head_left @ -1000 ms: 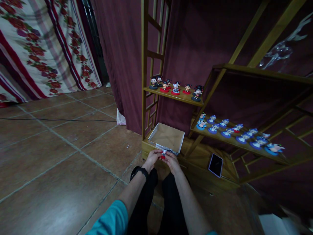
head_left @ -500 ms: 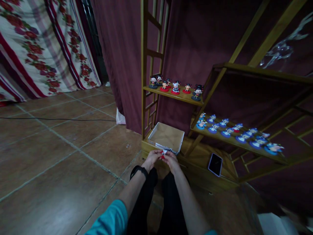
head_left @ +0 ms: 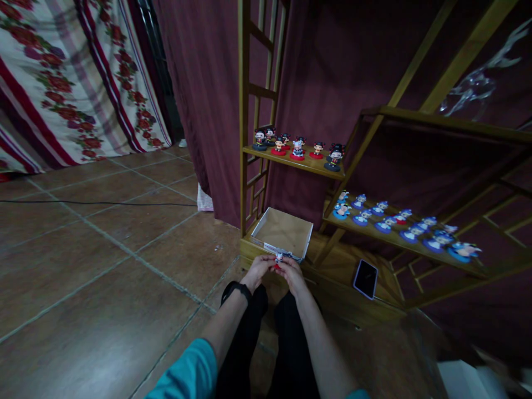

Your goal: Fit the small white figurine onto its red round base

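A small figurine (head_left: pixel 279 258) with a whitish head and a red base is pinched between both my hands, just in front of the box. My left hand (head_left: pixel 261 269) grips it from the left side, fingers closed at the base. From the right, my right hand (head_left: pixel 292 272) holds the same base with bent fingers. Behind them the shallow open cardboard box (head_left: pixel 286 226) rests on the low wooden ledge, and only bare cardboard shows inside. Similar figurines on red and black bases, one of them a white-headed figurine (head_left: pixel 297 148), line the upper left shelf (head_left: pixel 291 160).
Several blue-based figurines (head_left: pixel 386 224) stand on the right shelf (head_left: pixel 374 235). A phone or tablet (head_left: pixel 366 279) lies on the low ledge. A clear glass-like ornament (head_left: pixel 474 91) is at upper right. A black cable (head_left: pixel 95 203) crosses the tiled floor at left.
The figurine looks slightly more upright between my fingers. My hands stay in nearly the same place, and the shelves and box are unchanged.
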